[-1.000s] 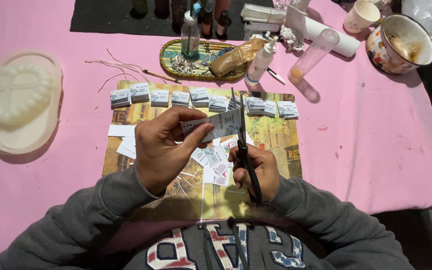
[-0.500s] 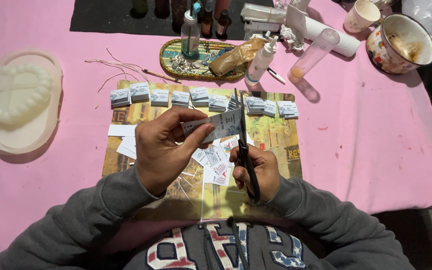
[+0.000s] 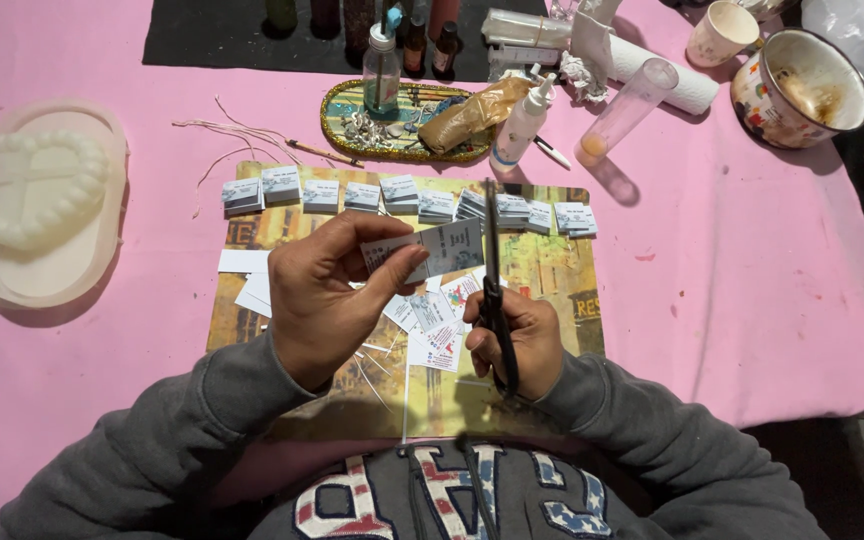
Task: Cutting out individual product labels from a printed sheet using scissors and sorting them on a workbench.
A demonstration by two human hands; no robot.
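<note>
Two hands work above a printed mat (image 3: 552,270) on a pink table: the left hand (image 3: 327,300) pinches a small paper card (image 3: 437,250) between thumb and fingers, while the right hand (image 3: 512,340) grips black scissors (image 3: 493,270), blades upright beside the card.

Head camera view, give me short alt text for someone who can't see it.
Seen from above, a person's left hand holds a small printed paper strip while the right hand holds black scissors beside its edge. Below lie paper offcuts on a yellow mat, with a row of small card stacks behind, on a pink tablecloth.
</note>
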